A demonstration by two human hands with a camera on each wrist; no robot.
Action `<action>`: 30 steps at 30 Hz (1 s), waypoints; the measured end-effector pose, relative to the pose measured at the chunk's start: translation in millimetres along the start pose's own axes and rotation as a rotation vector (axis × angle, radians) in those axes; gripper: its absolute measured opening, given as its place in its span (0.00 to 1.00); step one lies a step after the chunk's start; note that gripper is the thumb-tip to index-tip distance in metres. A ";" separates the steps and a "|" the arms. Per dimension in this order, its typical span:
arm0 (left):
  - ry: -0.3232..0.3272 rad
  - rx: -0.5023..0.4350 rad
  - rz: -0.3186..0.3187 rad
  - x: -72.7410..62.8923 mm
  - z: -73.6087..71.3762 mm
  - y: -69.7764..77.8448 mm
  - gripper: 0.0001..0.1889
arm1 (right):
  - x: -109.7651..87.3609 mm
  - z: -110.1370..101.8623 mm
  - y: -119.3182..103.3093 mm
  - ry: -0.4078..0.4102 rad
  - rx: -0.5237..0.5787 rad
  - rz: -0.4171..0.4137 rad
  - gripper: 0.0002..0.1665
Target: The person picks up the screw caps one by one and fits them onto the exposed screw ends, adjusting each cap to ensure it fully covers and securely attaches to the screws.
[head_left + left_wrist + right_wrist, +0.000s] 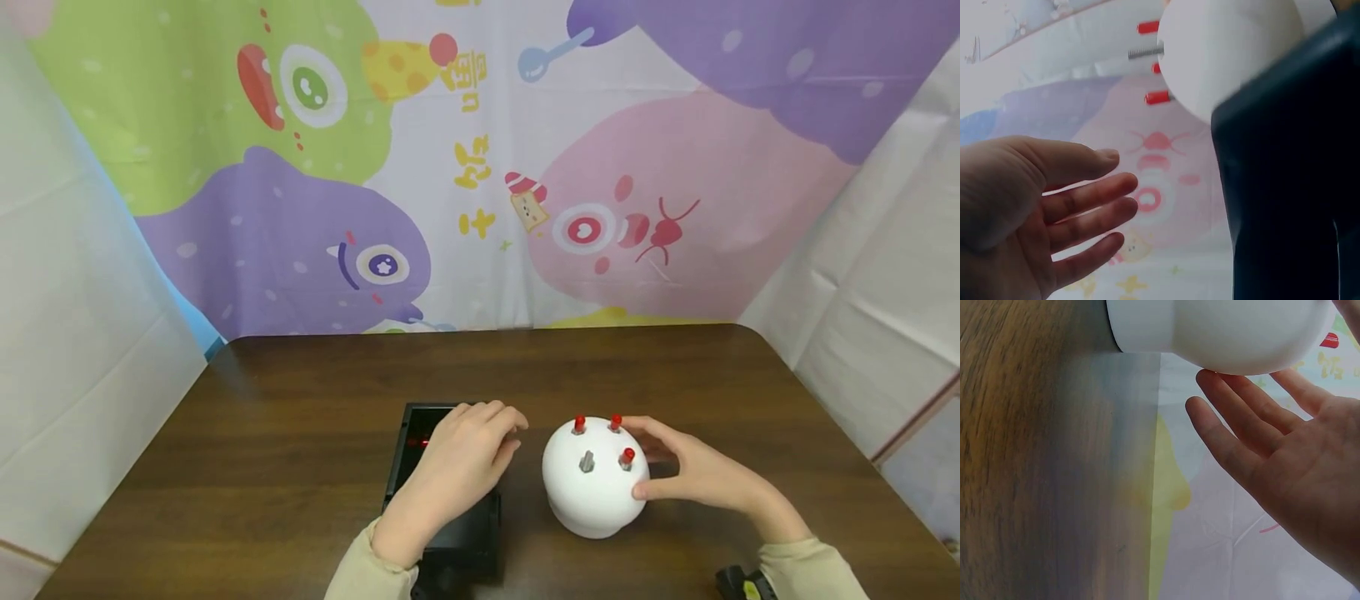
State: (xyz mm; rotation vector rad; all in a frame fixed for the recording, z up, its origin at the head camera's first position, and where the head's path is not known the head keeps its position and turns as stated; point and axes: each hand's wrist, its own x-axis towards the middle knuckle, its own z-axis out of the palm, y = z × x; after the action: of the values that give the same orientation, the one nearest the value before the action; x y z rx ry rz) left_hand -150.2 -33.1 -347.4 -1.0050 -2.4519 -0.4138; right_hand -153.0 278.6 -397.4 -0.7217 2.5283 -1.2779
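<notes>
A round white dome (588,492) sits on a narrower base on the table. From its top stand three red-capped posts (627,456) and one bare threaded metal post (587,461). My right hand (693,467) holds the dome from its right side, thumb at the front and fingers behind. In the right wrist view those fingertips (1209,378) meet the dome's curved side. My left hand (465,450) hovers over a black tray (465,537) left of the dome. Its fingers are loosely bent with nothing between them, as the left wrist view shows; the hand hides part of the tray.
The brown wooden table (300,450) has its far edge against a cartoon-printed curtain (495,275). White cloth walls (82,333) flank both sides. A dark strap-like object (742,582) lies beside the right sleeve. Small red glints (423,442) show inside the tray.
</notes>
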 end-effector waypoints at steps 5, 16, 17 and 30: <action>-0.034 0.047 -0.073 -3.8 -0.9 -11.4 0.08 | 0.1 0.1 -0.3 0.003 -0.009 0.016 0.42; -0.218 0.134 -0.253 -12.3 0.8 -24.6 0.13 | -1.0 1.7 -0.7 0.012 -0.028 0.043 0.43; -0.233 0.143 -0.259 -12.6 2.2 -25.1 0.13 | -1.3 1.8 -0.4 0.012 -0.031 0.048 0.43; -0.507 0.130 -0.444 -18.7 14.3 -23.4 0.19 | 0.0 1.3 -1.9 0.011 -0.039 0.043 0.42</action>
State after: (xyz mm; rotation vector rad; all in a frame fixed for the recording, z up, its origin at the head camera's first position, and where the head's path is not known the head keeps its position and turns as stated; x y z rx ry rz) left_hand -159.5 -53.9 -371.5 -0.5479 -3.1232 -0.1380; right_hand -151.8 276.8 -396.7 -0.6660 2.5693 -1.2255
